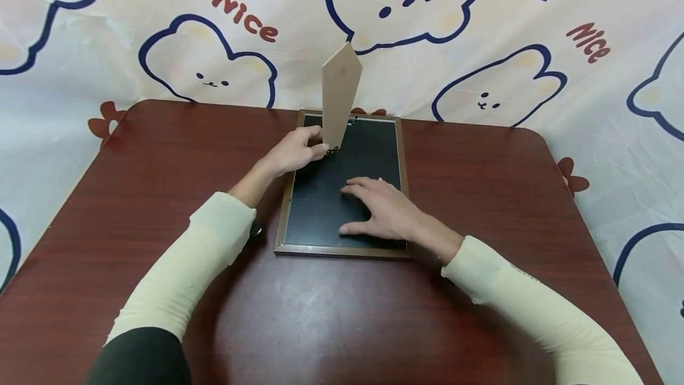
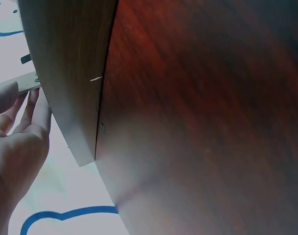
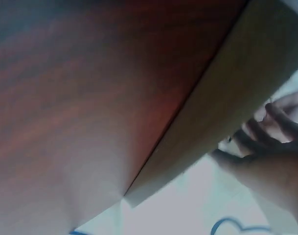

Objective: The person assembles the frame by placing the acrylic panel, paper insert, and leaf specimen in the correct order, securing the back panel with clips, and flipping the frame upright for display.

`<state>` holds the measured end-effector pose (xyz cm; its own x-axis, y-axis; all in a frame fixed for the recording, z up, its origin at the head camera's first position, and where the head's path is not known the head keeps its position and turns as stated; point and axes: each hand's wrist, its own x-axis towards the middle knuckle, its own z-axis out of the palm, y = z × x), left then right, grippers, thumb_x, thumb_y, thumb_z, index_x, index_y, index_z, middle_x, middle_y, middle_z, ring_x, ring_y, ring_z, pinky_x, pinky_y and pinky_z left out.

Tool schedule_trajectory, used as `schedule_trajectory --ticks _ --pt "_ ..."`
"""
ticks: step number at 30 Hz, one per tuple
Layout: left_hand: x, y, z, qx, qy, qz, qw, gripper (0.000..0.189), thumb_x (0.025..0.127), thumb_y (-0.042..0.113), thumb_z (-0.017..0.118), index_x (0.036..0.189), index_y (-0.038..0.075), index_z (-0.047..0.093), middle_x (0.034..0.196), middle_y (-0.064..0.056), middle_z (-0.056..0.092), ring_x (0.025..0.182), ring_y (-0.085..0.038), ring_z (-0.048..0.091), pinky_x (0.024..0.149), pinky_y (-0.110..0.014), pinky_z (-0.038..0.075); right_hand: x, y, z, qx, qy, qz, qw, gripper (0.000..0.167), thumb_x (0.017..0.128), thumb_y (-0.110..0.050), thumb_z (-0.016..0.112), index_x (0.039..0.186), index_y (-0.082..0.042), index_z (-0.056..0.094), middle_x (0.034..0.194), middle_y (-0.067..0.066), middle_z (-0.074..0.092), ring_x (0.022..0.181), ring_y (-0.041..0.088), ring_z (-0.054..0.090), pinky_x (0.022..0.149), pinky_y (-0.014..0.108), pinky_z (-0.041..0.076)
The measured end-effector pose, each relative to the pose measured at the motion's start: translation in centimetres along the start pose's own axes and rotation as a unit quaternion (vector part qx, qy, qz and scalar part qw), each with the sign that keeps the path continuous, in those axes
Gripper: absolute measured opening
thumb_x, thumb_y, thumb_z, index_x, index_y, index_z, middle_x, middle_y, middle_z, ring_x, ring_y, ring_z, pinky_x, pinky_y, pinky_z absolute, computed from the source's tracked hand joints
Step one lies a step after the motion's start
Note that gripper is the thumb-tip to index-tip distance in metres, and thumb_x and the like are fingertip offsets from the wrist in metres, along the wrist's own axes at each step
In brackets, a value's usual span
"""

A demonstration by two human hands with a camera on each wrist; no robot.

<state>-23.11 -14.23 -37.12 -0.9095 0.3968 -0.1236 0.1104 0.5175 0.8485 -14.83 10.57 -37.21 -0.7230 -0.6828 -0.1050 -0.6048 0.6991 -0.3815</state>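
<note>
Reddish-brown and glossy, the wood-grained worktop (image 1: 331,308) throws back a pale glare between its near side and the picture frame (image 1: 342,251). Pale, softly wrinkled sleeves (image 1: 176,272) reach in from both near corners. Face down, the frame lies midway between the worktop's left and right edges, its far side close to the far edge; its brown wooden border surrounds a flat, smooth black backing (image 1: 326,212). Over the backing's near right part is the right hand (image 1: 387,210), fingers spread and gripping nothing; whether it presses down, I cannot tell. Farther off, the left hand (image 1: 293,148) pinches the tan stand (image 1: 341,85) low down, between thumb and fingers. That stiff, board-like leg stands up, pointed at its top, with a small dark fitting (image 1: 332,151) at its foot. Good handling, I judge, means a flat right palm steadying the backing while the left turns the leg gently, sparing the fitting any twist. Beyond the far edge hangs creased white cloth (image 1: 299,70) with cartoon outlines.
</note>
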Motion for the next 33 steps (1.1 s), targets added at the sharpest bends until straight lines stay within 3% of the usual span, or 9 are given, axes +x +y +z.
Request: schedule_trajectory --ticks 4,7,15,22,25,29,33 --pt "-0.1 0.0 0.0 0.029 0.006 0.009 0.9995 0.017 0.106 0.018 0.056 0.114 0.005 0.062 0.108 -0.014 0.063 0.089 -0.028 0.054 0.074 -0.037 0.045 -0.2 1.7 -1.8 0.045 0.041 0.015 0.9981 0.064 0.093 -0.049 0.072 0.141 -0.009 0.058 0.146 0.011 0.052 0.134 0.028 0.048 0.112 0.05 0.04" --pt "-0.1 0.0 0.1 0.05 0.013 0.016 0.9985 0.017 0.105 0.018 0.058 0.114 0.004 0.064 0.107 -0.013 0.065 0.087 -0.028 0.054 0.072 -0.037 0.044 -0.5 3.2 -3.2 0.077 0.07 0.04 0.9938 0.053 0.096 -0.035 0.072 0.138 -0.006 0.059 0.142 0.013 0.054 0.13 0.03 0.05 0.11 0.05 0.042" --pt "-0.2 0.0 0.3 0.092 0.017 0.053 0.9942 0.026 0.103 0.016 0.061 0.123 0.001 0.066 0.128 -0.016 0.065 0.108 -0.028 0.058 0.097 -0.046 0.049 -0.6 7.3 -5.6 0.157 0.116 0.145 0.97 0.045 0.099 -0.021 0.068 0.139 -0.003 0.057 0.135 0.018 0.059 0.122 0.033 0.057 0.101 0.051 0.05" --pt "-0.5 0.1 0.7 0.12 0.025 0.071 0.99 0.024 0.103 0.015 0.062 0.123 0.003 0.067 0.122 -0.014 0.067 0.105 -0.027 0.06 0.099 -0.046 0.05 0.0 9.7 -6.0 0.208 0.119 0.191 0.9518 0.046 0.101 -0.018 0.065 0.142 -0.001 0.053 0.128 0.021 0.061 0.112 0.034 0.061 0.092 0.049 0.054" --pt "-0.5 0.1 0.8 0.127 0.024 0.076 0.9887 0.024 0.103 0.014 0.062 0.124 0.004 0.068 0.12 -0.013 0.068 0.105 -0.027 0.06 0.1 -0.046 0.05 0.4 10.4 -5.8 0.262 0.113 0.206 0.9362 0.047 0.101 -0.016 0.065 0.143 -0.001 0.05 0.131 0.022 0.058 0.109 0.034 0.062 0.091 0.044 0.057" --pt "-0.5 0.1 0.8 0.132 0.023 0.084 0.9874 0.023 0.102 0.014 0.062 0.122 0.003 0.069 0.116 -0.012 0.068 0.102 -0.026 0.06 0.098 -0.045 0.05 0.8 11.2 -5.6 0.352 0.105 0.22 0.9037 0.051 0.101 -0.012 0.064 0.146 0.001 0.045 0.14 0.023 0.05 0.115 0.036 0.06 0.089 0.041 0.059" --pt "-0.5 0.1 0.8 0.133 0.016 0.092 0.9866 0.02 0.102 0.013 0.063 0.117 0.003 0.071 0.11 -0.011 0.068 0.099 -0.026 0.058 0.093 -0.045 0.05 1.0 11.6 -5.5 0.408 0.095 0.235 0.877 0.054 0.102 -0.011 0.063 0.149 0.001 0.04 0.141 0.024 0.046 0.121 0.038 0.057 0.085 0.041 0.06"
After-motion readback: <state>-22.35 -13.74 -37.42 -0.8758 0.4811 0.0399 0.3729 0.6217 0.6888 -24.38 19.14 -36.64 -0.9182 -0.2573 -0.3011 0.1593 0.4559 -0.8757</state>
